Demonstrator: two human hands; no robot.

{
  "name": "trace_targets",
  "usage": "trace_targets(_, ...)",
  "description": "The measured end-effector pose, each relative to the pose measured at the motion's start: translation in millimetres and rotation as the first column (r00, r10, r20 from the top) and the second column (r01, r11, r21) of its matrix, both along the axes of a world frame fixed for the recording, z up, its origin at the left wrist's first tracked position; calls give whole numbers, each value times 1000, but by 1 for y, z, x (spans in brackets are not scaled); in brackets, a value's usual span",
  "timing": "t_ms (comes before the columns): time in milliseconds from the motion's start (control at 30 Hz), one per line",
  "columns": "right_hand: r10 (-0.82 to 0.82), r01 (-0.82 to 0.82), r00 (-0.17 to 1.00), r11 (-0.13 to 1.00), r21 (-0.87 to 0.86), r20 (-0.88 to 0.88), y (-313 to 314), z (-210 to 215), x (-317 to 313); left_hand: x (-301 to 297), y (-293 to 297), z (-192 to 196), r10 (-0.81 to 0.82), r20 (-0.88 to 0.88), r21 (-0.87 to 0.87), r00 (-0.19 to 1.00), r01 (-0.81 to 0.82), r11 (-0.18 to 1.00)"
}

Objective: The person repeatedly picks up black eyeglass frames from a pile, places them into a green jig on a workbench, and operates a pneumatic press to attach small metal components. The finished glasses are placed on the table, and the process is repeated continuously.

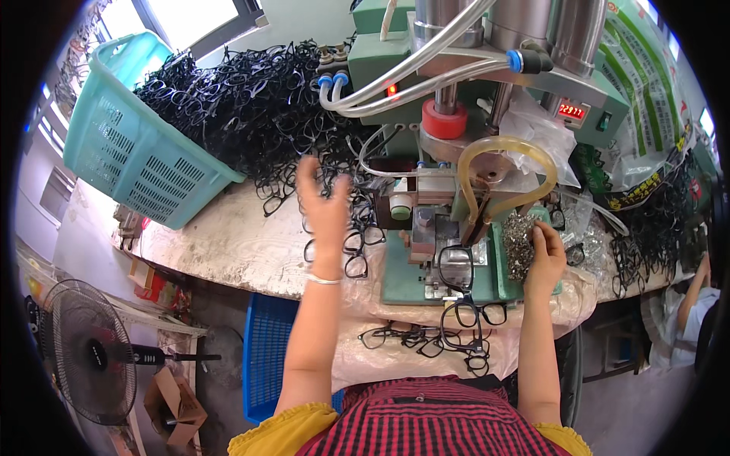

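Note:
My left hand (325, 216) reaches over the bench beside the machine with its fingers spread, holding nothing. It is slightly blurred and nearest to the edge of a large heap of black eyeglass frames (236, 99). My right hand (546, 257) is at a green tray (502, 283) of small silvery metal parts (518, 245). Its thumb and fingers are drawn together at the parts; what they pinch is too small to make out. Between my hands stands a green press machine (395, 262). A black eyeglass frame (457, 267) rests at its metal fixture, held by neither hand.
A turquoise basket (144, 163) lies tipped at the left, next to the heap. Several black frames (407, 335) lie on the plastic sheet (353, 357) before me. Below the bench are a blue crate (268, 342) and a fan (91, 353). A person's arm (693, 292) shows far right.

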State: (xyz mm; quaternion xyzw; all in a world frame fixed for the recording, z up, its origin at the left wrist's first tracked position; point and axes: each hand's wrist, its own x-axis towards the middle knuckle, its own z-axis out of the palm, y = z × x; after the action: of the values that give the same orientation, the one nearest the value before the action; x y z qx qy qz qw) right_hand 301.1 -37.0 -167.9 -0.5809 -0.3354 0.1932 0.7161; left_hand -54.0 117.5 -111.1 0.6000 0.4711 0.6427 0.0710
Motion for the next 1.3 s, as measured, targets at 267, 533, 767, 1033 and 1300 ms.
trace_targets(267, 5, 55, 922, 988, -144, 386, -14, 37, -26, -168, -15, -72, -265, -802, -266, 535, 76, 961)
trace_targets(533, -43, 112, 885, 986, -121, 464, -83, 42, -15, -131, -46, -70, -176, -232, -313, 957, 98, 945)
trace_targets(767, 216, -265, 872, 963, 54, 440, -9, 90, -77, -47, -56, -21, -197, 609, -344, 769, 479, 807)
trace_targets(1033, 391, -393, 919, 918, 58, 45, -11, 95, -105, 5, -109, 22, -609, 538, 138, 583, 651, 746)
trace_targets(1300, 468, -467, 884, 882, 59, 4, -35, 125, -121, 43, -119, 103, -666, -121, 215, 736, 675, 706)
